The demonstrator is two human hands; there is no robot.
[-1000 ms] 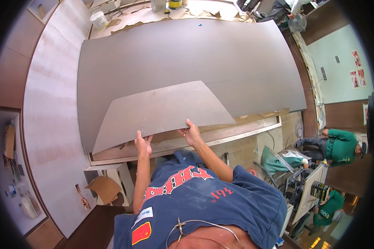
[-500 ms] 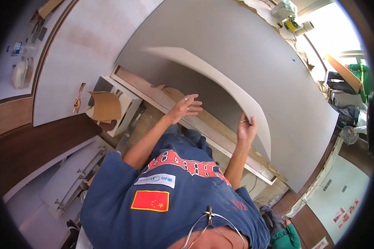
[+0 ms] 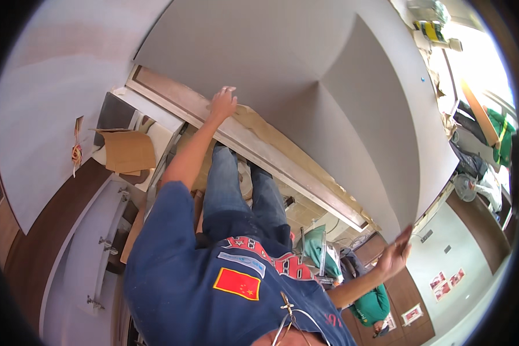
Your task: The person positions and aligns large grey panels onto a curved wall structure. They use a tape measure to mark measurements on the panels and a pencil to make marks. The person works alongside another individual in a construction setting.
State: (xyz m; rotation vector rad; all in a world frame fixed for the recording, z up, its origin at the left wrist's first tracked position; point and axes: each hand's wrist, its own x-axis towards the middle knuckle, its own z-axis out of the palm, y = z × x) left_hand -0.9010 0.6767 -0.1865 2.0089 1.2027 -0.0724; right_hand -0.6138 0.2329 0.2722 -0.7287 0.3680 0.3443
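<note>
A large, thin grey sheet (image 3: 242, 52) spreads over the bench in front of me, its right part bulging up in a curved fold (image 3: 375, 86). My left hand (image 3: 223, 105) rests at the sheet's near edge on the left, fingers slightly bent and apart from any tool. Low on the right, my right hand (image 3: 393, 258) is held beside the sheet's near right corner, fingers stretched out. Whether its fingertips touch the corner I cannot tell. Along the near side, a pale wooden edge strip (image 3: 271, 167) shows, with torn brown paper (image 3: 282, 144) lying under the sheet.
A cardboard piece (image 3: 130, 151) sits on a white box at the left, near wires (image 3: 76, 154) hanging from a wall panel. Cabinet doors with hinges (image 3: 101, 245) stand lower left. A person in green (image 3: 373, 303) is at the lower right, another (image 3: 504, 135) far right.
The raised flap has left my right hand, and the fold now lies farther right. My right hand moved right and down; my left hand moved left and up onto the sheet's edge.
</note>
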